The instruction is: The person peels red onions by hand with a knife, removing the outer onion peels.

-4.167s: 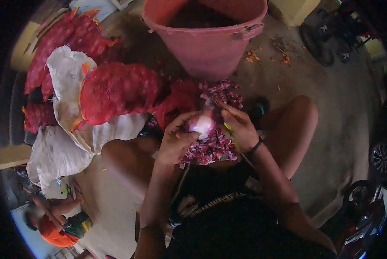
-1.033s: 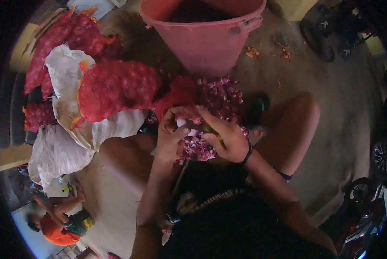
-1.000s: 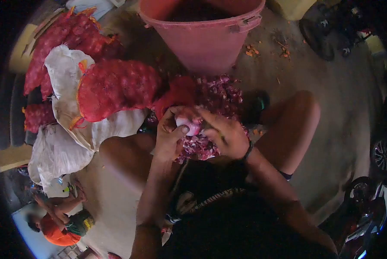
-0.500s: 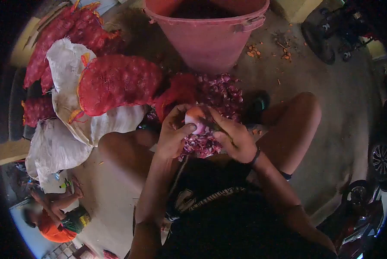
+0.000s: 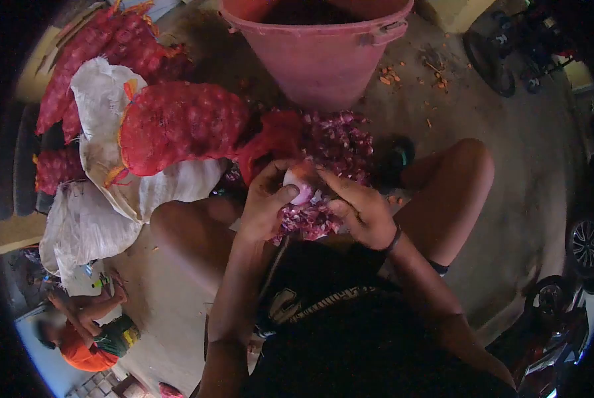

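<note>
A pale pink onion [image 5: 298,186] is wrapped in the fingers of my left hand [image 5: 265,202], its thumb across the near side. My right hand [image 5: 362,207] is at the onion's right side with bent fingers; whether it pinches a tool or a bit of skin is too dark to tell. Purple onion skins [image 5: 310,220] lie below both hands, and more of them [image 5: 343,142] cover the floor beyond. Just past my left hand is an open red net [image 5: 268,142].
A big pink tub [image 5: 320,63] stands ahead. Full red net sacks [image 5: 184,126] and white sacks [image 5: 88,229] lie at the left. Another person [image 5: 88,331] sits at the lower left. Orange scraps [image 5: 390,74] dot the floor; wheels [image 5: 586,245] show at the right.
The onion has turned slightly in my left hand, showing more of its pale side. My right hand has shifted very little.
</note>
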`<action>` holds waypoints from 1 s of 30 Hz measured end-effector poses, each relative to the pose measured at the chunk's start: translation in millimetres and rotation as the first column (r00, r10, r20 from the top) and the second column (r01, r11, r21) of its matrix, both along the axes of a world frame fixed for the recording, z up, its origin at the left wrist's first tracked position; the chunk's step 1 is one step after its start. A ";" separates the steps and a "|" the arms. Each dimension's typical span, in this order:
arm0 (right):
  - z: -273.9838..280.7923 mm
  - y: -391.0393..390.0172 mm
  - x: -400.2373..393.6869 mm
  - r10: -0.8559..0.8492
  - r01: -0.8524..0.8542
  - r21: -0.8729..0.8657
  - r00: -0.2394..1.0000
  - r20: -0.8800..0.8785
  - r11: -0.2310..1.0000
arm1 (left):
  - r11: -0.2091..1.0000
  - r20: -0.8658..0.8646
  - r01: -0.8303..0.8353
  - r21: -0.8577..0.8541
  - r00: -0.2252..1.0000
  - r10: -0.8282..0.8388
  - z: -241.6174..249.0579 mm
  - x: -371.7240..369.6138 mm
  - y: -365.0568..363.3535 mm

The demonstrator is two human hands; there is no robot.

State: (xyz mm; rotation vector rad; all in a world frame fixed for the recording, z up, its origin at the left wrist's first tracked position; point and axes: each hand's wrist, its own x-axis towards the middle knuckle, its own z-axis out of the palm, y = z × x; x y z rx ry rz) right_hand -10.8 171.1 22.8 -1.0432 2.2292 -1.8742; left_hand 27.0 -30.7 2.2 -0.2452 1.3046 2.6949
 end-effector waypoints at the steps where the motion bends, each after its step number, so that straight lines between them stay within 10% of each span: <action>1: 1.6 -0.2 1.5 0.006 -0.006 0.019 1.000 0.010 1.000 | 1.000 0.009 -0.005 0.018 1.000 0.005 -1.5 -0.9 0.2; 7: 17.1 5.2 3.7 0.050 -0.105 0.320 0.983 0.176 0.942 | 0.997 0.031 -0.007 -0.071 0.999 0.009 2.1 -1.0 -3.0; 16: -5.3 7.1 1.5 0.018 -0.015 -0.021 0.991 0.135 1.000 | 0.999 -0.015 0.024 -0.046 1.000 -0.025 0.8 0.7 -1.7; 30: 10.6 1.1 8.0 0.010 -0.040 0.222 0.991 0.132 0.974 | 1.000 -0.008 0.027 0.014 1.000 -0.027 0.4 -1.8 -1.5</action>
